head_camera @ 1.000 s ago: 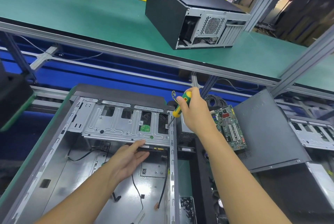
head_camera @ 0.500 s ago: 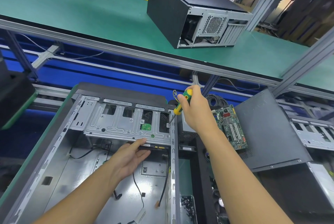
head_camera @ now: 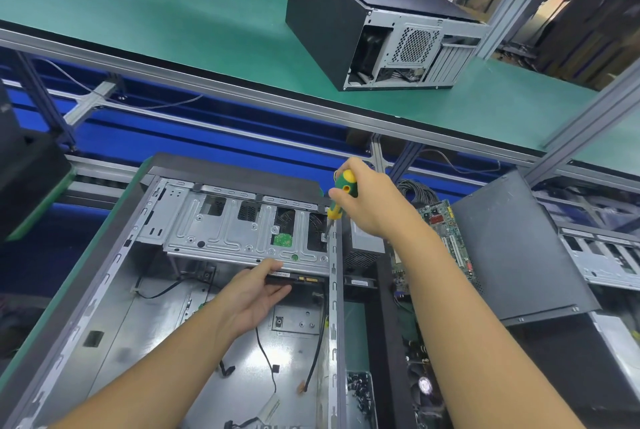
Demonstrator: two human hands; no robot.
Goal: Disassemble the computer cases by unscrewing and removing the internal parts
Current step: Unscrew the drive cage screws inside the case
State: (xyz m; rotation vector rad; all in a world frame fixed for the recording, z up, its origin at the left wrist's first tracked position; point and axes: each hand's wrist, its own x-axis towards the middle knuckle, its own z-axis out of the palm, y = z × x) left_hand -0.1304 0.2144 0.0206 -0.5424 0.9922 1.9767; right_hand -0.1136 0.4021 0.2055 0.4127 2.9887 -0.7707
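Right hand fingers wrapped on screwdriver, tip at drive cage right edge; left hand fingers together, flat under cage; motherboard right; closed case top

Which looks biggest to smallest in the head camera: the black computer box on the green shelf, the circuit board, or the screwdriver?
1. Black computer box, biggest, even though it is farthest away.
2. Circuit board, partly hidden behind the right arm.
3. Screwdriver in the right hand, smallest.
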